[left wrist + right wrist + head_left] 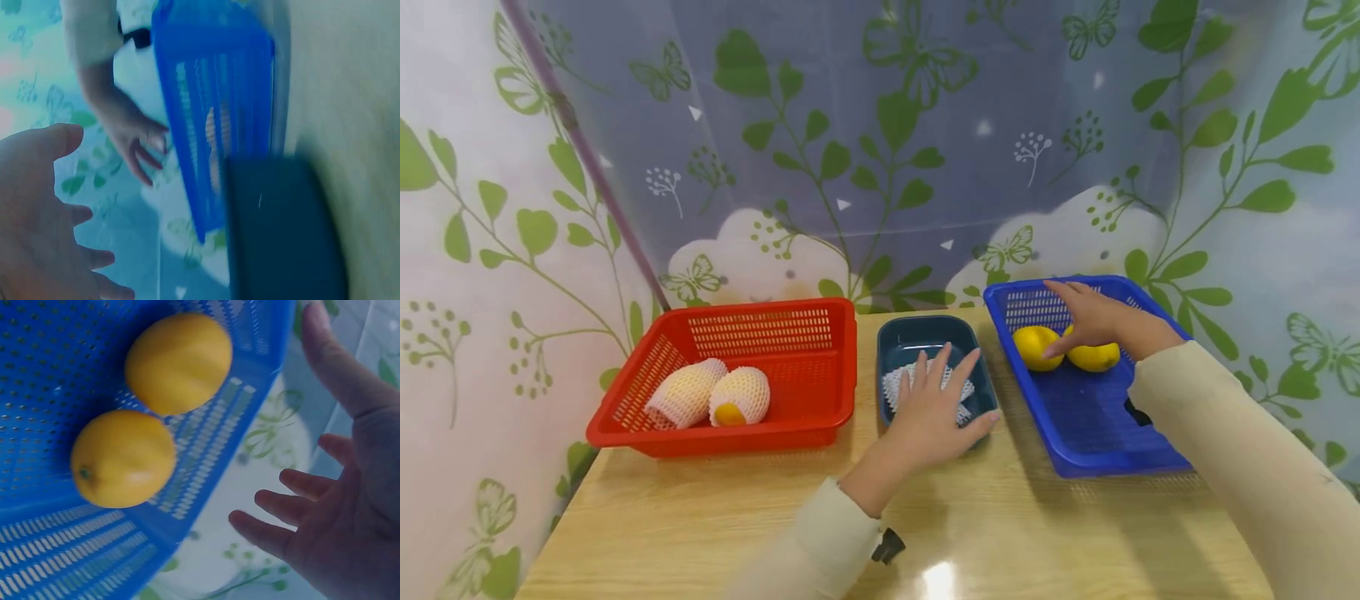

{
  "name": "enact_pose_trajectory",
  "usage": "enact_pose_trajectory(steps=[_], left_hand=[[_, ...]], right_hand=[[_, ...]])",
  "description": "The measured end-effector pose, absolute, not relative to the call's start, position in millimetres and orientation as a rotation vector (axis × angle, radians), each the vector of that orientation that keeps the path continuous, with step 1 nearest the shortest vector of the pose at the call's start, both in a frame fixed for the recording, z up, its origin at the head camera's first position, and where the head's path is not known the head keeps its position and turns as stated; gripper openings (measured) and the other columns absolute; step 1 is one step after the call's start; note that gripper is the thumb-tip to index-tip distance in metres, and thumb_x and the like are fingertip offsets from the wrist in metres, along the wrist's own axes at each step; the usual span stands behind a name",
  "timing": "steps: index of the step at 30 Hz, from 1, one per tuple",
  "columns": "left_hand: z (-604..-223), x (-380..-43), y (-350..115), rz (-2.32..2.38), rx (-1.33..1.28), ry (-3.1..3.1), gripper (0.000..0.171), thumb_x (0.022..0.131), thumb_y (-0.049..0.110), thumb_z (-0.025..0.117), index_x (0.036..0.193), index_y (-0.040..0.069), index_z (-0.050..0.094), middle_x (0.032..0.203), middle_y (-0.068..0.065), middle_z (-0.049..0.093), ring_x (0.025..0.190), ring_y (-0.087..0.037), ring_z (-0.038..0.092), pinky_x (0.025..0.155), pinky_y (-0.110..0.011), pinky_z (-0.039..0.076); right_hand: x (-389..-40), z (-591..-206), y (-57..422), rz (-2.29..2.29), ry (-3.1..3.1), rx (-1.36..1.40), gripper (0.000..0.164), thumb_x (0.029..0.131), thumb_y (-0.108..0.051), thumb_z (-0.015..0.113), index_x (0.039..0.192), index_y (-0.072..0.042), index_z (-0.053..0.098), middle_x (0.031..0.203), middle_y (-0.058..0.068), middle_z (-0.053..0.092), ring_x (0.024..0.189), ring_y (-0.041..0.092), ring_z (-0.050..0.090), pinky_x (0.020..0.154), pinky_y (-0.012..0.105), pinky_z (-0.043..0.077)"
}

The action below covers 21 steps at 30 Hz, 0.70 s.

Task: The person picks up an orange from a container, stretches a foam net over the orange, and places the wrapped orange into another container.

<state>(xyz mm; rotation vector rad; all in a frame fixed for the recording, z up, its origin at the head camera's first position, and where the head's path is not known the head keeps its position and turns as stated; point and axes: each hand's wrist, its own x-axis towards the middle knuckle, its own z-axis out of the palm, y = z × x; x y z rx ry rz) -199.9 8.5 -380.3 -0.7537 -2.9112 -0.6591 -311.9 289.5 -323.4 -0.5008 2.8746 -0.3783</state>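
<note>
My left hand [928, 412] hovers with spread fingers over a small dark teal tray [887, 333]. White foam netting [891, 387] lies in that tray, partly covered by the hand in the head view. Over the far part of the blue basket [1060, 467] is my right hand [1093, 317], fingers extended and apart, gripping nothing. Two yellow, lemon-like fruits [1036, 346] sit side by side in the basket below it. The right wrist view shows both fruits [122, 459] against the perforated basket wall, with the right hand [337, 506] apart from them.
A red basket [797, 442] stands at the left, holding two foam-netted pieces [688, 392]; yellow-orange fruit shows through the opening of one [728, 414]. All three containers rest on a wooden table [722, 508]. Behind hangs a leaf-patterned curtain [820, 208], with a slanting pole [587, 158] at left.
</note>
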Motion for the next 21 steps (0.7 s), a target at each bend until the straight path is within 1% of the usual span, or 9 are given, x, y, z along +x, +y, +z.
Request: enact_pose_trajectory(steps=[3,5,10,15,19,21], left_hand=[[-388,-195,29,-0.634,-0.813,-2.923,0.076,0.092,0.069,0.04,0.155,0.04,0.008,0.163,-0.005,0.006,0.146,-0.042,0.006,0.113,-0.065,0.012],[-394,-193,41,-0.601,-0.85,-2.941,0.074,0.092,0.071,0.036,0.154,0.043,0.006,0.163,-0.003,0.004,0.146,-0.042,0.005,0.113,-0.064,0.011],[-405,-192,60,-0.482,-0.914,-2.976,0.068,0.092,0.074,0.025,0.151,0.049,0.0,0.163,-0.001,0.001,0.146,-0.041,0.004,0.114,-0.063,0.012],[-411,-191,70,-0.467,-0.962,-2.957,0.065,0.093,0.073,0.021,0.15,0.051,-0.002,0.163,0.0,0.0,0.146,-0.042,0.005,0.113,-0.064,0.013],[-417,-190,76,-0.47,-0.973,-2.961,0.066,0.093,0.074,0.021,0.15,0.05,0.0,0.163,0.002,0.001,0.146,-0.042,0.006,0.113,-0.064,0.012],[-421,-189,79,-0.464,-0.971,-2.966,0.067,0.092,0.074,0.02,0.152,0.048,0.004,0.163,0.003,0.001,0.146,-0.041,0.007,0.113,-0.065,0.013]], right_hand=[[-321,-331,297,-0.377,2.856,-0.409,0.115,0.074,-0.042,0.083,0.151,0.006,0.013,0.148,0.041,0.011,0.134,0.06,0.013,0.103,0.073,0.019],[-325,-338,300,-0.372,2.826,-0.333,0.11,0.077,-0.037,0.082,0.15,0.006,0.013,0.148,0.042,0.009,0.134,0.06,0.01,0.103,0.074,0.018],[-327,-353,309,-0.383,2.762,-0.22,0.106,0.079,-0.031,0.081,0.15,0.007,0.012,0.147,0.044,0.007,0.135,0.06,0.007,0.103,0.074,0.015],[-328,-363,316,-0.399,2.747,-0.142,0.104,0.08,-0.03,0.08,0.15,0.007,0.012,0.147,0.043,0.011,0.135,0.059,0.01,0.104,0.073,0.016],[-330,-371,320,-0.4,2.735,-0.095,0.102,0.082,-0.032,0.077,0.15,0.007,0.012,0.147,0.042,0.014,0.134,0.059,0.015,0.105,0.071,0.018],[-331,-374,322,-0.406,2.735,-0.089,0.101,0.083,-0.032,0.076,0.15,0.008,0.012,0.146,0.042,0.015,0.134,0.059,0.016,0.106,0.071,0.019]])
